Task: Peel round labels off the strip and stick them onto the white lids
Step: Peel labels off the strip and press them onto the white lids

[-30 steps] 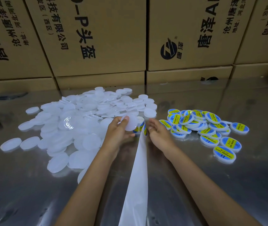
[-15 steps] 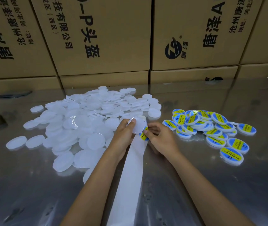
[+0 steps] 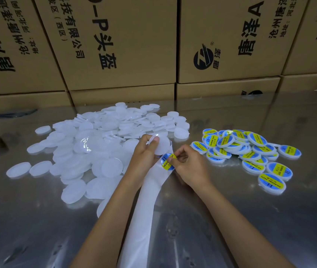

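Left hand grips 1 plain white lid, thumb across its face, fingers curled behind; lid held tilted, just above the label. The same hand appears to pin the top of the white backing strip under the lid, though the contact is hidden.

Right hand pinches the edge of 1 round label, blue with a yellow band, between thumb and forefinger; other fingers curled in. Label sits at the strip's upper end, directly between the 2 hands, just below the held lid. Whether it is fully free of the strip cannot be told.

Strip runs from the hands back toward the person, between the forearms, bare of labels along that length.

Left of the left hand and beyond it: loose heap of unlabelled lids, spread wide on the metal table. Right of the right hand, near but apart: smaller pile of labelled lids, blue and yellow faces up.

Beyond both hands: wall of cardboard cartons with black printing.
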`<action>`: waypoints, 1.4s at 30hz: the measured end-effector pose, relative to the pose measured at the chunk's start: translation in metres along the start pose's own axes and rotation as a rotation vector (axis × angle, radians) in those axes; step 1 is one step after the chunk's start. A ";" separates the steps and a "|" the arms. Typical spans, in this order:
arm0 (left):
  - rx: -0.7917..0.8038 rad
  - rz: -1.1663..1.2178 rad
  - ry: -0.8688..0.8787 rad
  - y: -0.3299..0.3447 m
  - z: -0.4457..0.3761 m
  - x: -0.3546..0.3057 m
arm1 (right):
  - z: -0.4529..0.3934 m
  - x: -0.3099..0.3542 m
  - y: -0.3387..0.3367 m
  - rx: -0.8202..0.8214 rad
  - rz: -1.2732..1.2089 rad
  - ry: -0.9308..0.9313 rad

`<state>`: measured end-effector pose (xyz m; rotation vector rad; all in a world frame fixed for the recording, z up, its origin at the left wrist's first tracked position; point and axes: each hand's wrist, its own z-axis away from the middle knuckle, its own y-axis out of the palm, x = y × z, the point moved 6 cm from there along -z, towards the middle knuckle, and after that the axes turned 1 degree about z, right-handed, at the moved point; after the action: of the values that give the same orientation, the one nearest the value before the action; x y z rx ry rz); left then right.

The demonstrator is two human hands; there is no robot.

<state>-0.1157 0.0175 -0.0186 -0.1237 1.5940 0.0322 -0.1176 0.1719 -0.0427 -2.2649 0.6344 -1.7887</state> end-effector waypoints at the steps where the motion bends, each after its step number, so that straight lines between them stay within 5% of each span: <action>1: 0.023 0.014 0.008 0.001 0.001 -0.002 | 0.001 0.001 0.000 0.014 -0.003 -0.010; 13: 0.030 -0.011 0.001 0.000 0.000 0.002 | 0.004 0.011 -0.002 0.144 -0.058 -0.049; 21: 0.006 -0.036 -0.007 0.000 0.004 -0.004 | 0.018 0.031 -0.013 0.602 -0.522 0.112; 28: -0.162 0.021 0.191 -0.016 0.015 -0.026 | 0.009 0.035 -0.033 0.338 -0.867 0.140; 36: 0.112 0.274 0.080 0.013 0.025 -0.026 | 0.011 0.043 -0.031 0.068 -0.639 0.011; 42: 0.174 0.335 0.021 0.021 0.026 -0.025 | 0.013 0.046 -0.033 -0.030 -0.571 -0.007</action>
<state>-0.0916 0.0422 0.0045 0.2800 1.6164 0.1525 -0.0897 0.1802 0.0077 -2.6561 -0.0050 -1.9979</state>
